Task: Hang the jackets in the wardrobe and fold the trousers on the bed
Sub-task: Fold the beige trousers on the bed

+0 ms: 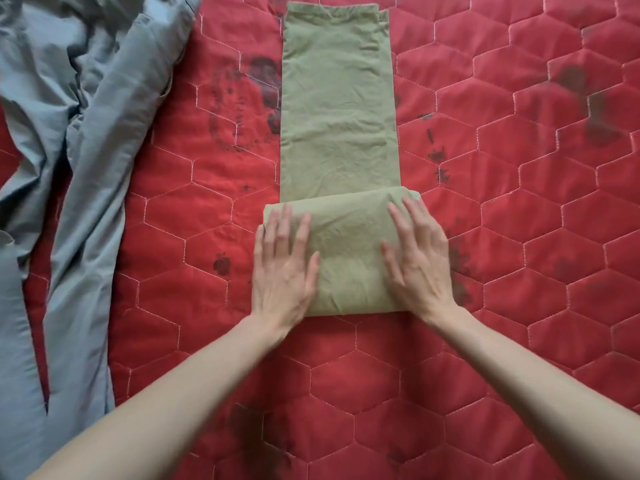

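Note:
Olive-green trousers point(337, 109) lie lengthwise down the middle of the red quilted bed point(519, 237), legs laid together and pointing away from me. The near end is folded over into a thick flap point(348, 251). My left hand point(282, 268) presses flat on the left side of that flap, fingers straight and spread. My right hand point(417, 261) presses flat on its right side in the same way. Neither hand grips the cloth.
A crumpled grey-blue garment point(69, 168) sprawls along the left side of the bed, from the top left corner down to the bottom left. The red quilt has hexagon stitching and dark printed marks.

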